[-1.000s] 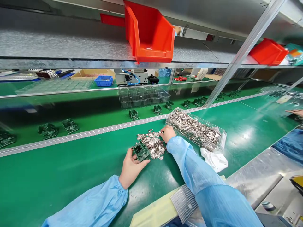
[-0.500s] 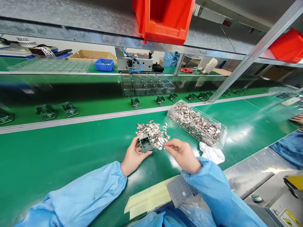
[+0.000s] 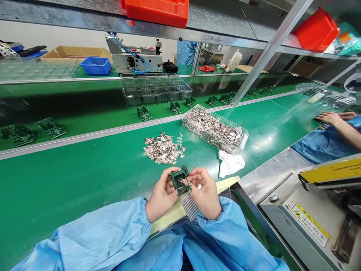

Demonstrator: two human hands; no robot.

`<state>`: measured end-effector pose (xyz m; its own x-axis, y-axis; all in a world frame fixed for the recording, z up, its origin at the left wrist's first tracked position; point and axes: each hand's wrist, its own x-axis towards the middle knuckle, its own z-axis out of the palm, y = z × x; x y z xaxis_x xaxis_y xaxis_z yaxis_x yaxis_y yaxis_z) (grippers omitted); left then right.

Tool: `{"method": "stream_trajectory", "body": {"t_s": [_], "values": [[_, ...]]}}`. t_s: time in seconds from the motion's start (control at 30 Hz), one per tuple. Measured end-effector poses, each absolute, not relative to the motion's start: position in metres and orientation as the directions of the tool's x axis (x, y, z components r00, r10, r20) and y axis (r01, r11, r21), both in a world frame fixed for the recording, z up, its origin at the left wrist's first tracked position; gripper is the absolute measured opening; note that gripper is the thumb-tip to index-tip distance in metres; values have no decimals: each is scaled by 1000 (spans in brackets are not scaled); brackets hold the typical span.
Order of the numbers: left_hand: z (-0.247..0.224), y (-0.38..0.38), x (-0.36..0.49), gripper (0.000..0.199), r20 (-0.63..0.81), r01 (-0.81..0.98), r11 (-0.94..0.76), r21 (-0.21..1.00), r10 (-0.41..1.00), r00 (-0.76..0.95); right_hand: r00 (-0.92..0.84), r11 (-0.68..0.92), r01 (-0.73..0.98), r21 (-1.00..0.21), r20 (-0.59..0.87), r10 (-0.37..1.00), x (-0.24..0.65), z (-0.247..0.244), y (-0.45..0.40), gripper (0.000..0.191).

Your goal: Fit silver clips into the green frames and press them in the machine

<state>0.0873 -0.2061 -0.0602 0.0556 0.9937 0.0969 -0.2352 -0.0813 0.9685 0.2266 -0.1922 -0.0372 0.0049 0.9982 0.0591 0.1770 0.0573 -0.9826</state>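
Close in front of me, my left hand (image 3: pixel 163 192) is closed round the left side of a green plastic housing (image 3: pixel 179 181), square with an open middle. At its right edge, the fingers of my right hand (image 3: pixel 204 192) are pinched together and touch the frame. A small silvery bit shows among these fingers; it looks like one of the metal pieces, though most of it is covered. Beyond both hands lies a loose pile of small silvery metal pieces (image 3: pixel 163 148) on the green bench (image 3: pixel 107 173).
A clear tray (image 3: pixel 243 145) full of similar pieces stands right of the pile, with a white cloth (image 3: pixel 231 164) nearby. Several green housings (image 3: pixel 143 113) line the conveyor strip behind a metal rail (image 3: pixel 109 140). A co-worker's hands (image 3: pixel 332 116) rest at the right. Red bins (image 3: pixel 158 11) sit overhead.
Both hands have drawn back from the pile towards me. My right hand has come from the pile's edge to the housing, which is now tilted differently. The view has turned right.
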Motion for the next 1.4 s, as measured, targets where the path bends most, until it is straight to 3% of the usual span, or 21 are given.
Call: {"method": "stream_trajectory", "body": {"t_s": [0.17,0.3,0.6,0.87,1.0,1.4], "values": [[-63,-208,86,39,151,-124,-144,982,987,48,30,40,118,-992,44,999,225,-38,-197,24],[-67,-208,86,29,203,-94,-202,975,979,4,51,64,170,-983,74,996,224,-41,-201,20],[-68,-212,84,26,168,-68,-166,984,986,23,41,-22,-101,-995,-26,999,223,-49,-205,24],[-58,-220,93,28,124,-83,-119,989,991,49,6,-92,-160,-983,-94,996,235,-43,-214,23],[-54,-226,103,28,122,-94,-115,989,990,74,26,-114,-214,-970,-122,992,242,-40,-223,31],[-46,-238,137,28,161,0,-163,987,975,152,186,-12,-245,-970,-59,981,269,-44,-250,35]]}}
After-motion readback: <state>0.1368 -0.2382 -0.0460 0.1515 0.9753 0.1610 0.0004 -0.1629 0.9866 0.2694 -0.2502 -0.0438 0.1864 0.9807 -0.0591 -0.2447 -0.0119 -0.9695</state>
